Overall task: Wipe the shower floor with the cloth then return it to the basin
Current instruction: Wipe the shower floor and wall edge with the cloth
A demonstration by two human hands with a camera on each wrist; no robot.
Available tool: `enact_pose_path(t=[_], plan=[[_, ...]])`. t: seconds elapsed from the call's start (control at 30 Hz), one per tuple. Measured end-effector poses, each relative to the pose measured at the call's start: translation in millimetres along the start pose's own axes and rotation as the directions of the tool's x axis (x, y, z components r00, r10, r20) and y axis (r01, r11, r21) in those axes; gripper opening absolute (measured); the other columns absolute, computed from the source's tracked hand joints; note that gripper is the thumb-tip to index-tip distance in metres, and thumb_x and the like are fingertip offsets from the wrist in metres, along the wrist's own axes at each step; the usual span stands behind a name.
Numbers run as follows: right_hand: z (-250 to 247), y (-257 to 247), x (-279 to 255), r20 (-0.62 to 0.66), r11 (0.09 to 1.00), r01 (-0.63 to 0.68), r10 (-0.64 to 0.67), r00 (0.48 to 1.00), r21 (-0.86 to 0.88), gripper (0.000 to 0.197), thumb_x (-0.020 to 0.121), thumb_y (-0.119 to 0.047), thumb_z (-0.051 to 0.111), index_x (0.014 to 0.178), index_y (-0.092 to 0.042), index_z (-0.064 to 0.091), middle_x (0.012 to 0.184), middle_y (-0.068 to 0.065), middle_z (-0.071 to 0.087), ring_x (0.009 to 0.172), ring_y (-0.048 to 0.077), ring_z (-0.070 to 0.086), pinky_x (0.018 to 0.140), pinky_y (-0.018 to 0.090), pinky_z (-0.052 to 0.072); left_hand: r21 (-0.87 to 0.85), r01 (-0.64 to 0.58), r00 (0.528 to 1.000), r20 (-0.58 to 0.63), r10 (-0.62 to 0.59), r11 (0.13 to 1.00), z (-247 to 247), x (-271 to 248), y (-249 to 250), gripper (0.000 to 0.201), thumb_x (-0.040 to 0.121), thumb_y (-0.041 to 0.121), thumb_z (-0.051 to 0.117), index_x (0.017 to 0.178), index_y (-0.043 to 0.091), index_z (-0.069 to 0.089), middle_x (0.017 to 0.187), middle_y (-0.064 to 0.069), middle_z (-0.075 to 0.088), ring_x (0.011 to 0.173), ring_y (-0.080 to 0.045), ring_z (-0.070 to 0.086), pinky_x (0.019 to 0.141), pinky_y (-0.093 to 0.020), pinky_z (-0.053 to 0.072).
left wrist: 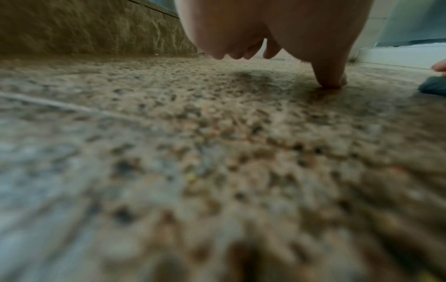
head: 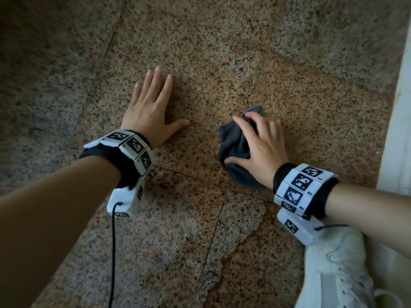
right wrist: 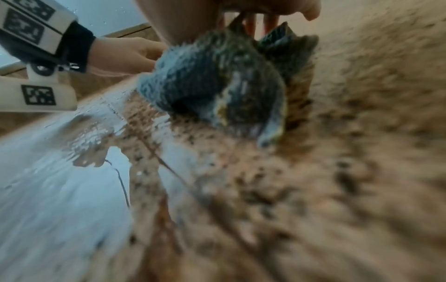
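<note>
A crumpled dark grey-blue cloth [head: 235, 150] lies on the speckled stone shower floor [head: 222, 63]. My right hand [head: 260, 143] grips it from above, fingers and thumb curled round the bunched fabric and pressing it to the floor. In the right wrist view the cloth [right wrist: 217, 80] bulges under the palm and the floor beside it shines wet. My left hand [head: 153, 105] lies flat on the floor to the cloth's left, fingers spread and straight. The left wrist view shows its thumb [left wrist: 330, 76] touching the floor [left wrist: 169, 133] and a corner of the cloth [left wrist: 434, 87] at the far right. No basin is in view.
A pale raised edge [head: 398, 130] runs along the right side of the floor. My light-coloured shoe [head: 338, 270] stands at the lower right, just behind the right wrist. A black cable [head: 113, 252] hangs from the left wrist unit. A low stone wall [left wrist: 84, 28] borders the floor at the far left.
</note>
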State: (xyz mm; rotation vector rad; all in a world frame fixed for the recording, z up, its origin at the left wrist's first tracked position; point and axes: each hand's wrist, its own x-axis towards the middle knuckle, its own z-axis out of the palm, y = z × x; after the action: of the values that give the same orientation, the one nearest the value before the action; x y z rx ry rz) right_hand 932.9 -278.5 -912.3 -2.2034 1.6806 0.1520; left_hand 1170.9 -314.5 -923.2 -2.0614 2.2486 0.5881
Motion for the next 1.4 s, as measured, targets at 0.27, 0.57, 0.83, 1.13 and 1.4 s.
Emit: enact_pose_path(t=[0.27,0.57,0.83,1.13,1.4], plan=[[-12.1,-52.2,57.6,0.051,0.991,0.1,-0.096,0.994,-0.089,0.091,0.077,-0.064,0.056,0.15,-0.029,0.014,0.153,0.006,0.018,0.135,0.034,0.023,0.113,0.06,0.008,-0.012,0.078,0.995,-0.065,-0.079,0.997,-12.4,-6.8,-24.5,0.091,0.086,0.057,0.048,0.151,0.017,-0.001,0.158,-0.007,-0.01,0.146,-0.022,-0.01,0.117,-0.037,-0.006],[-14.8,-99.0,111.8,0.027,0.971,0.169,-0.167,0.986,-0.17,0.089,0.079,-0.066,0.052,0.15,-0.028,0.013,0.152,0.008,0.019,0.134,0.035,0.026,0.111,0.063,0.013,-0.034,0.224,0.97,-0.094,-0.226,0.974,-21.5,-33.9,-65.7,0.088,0.088,0.055,0.048,0.151,0.016,0.001,0.158,-0.007,-0.008,0.146,-0.022,-0.009,0.118,-0.037,-0.005],[-21.1,-98.0,124.0,0.048,0.943,0.284,-0.28,0.959,-0.175,0.086,0.08,-0.064,0.053,0.148,-0.022,0.022,0.149,0.011,0.025,0.129,0.035,0.03,0.109,0.047,0.027,-0.078,0.303,0.942,-0.13,-0.311,0.95,-20.3,-48.7,-80.4,0.087,0.088,0.055,0.047,0.151,0.017,0.001,0.159,-0.007,-0.007,0.146,-0.022,-0.008,0.118,-0.036,-0.004],[-27.2,-68.6,110.6,0.256,0.884,0.467,-0.453,0.854,0.009,0.067,0.092,-0.051,0.041,0.15,-0.035,0.011,0.16,0.001,-0.002,0.147,0.026,-0.003,0.119,0.046,0.003,-0.147,0.345,0.917,-0.159,-0.367,0.927,-5.8,-58.5,-81.4,0.086,0.088,0.056,0.045,0.151,0.017,0.002,0.158,-0.007,-0.008,0.146,-0.022,-0.009,0.118,-0.035,-0.005],[-21.9,-67.7,98.1,0.388,0.753,0.642,-0.553,0.737,-0.146,0.059,0.1,-0.041,0.029,0.149,-0.033,-0.002,0.159,-0.004,-0.011,0.146,0.029,-0.014,0.118,0.041,-0.005,-0.123,0.343,0.924,-0.133,-0.358,0.931,-7.9,-49.4,-62.4,0.088,0.088,0.055,0.047,0.151,0.015,0.001,0.158,-0.008,-0.007,0.146,-0.022,-0.008,0.118,-0.037,-0.003]])
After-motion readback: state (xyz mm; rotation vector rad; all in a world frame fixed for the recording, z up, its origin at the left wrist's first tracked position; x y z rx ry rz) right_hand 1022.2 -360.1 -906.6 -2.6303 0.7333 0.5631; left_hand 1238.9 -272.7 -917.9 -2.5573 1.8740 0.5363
